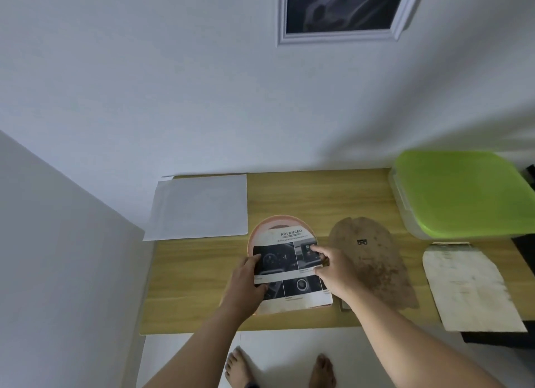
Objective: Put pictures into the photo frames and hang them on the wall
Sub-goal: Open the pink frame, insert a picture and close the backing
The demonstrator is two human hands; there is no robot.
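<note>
Left hand [248,283] grips picture [289,267] | right hand [334,270] pinches it | arched frame [276,224] mostly hidden beneath

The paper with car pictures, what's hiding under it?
A round-topped orange frame lies under the paper. Only its curved top peeks out. The paper and the left hand and right hand holding it cover the rest.

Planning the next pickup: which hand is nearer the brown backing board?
Right. The right hand pinches the printed page at its right edge, beside the brown backing board; the left hand holds its left edge, farther away.
</note>
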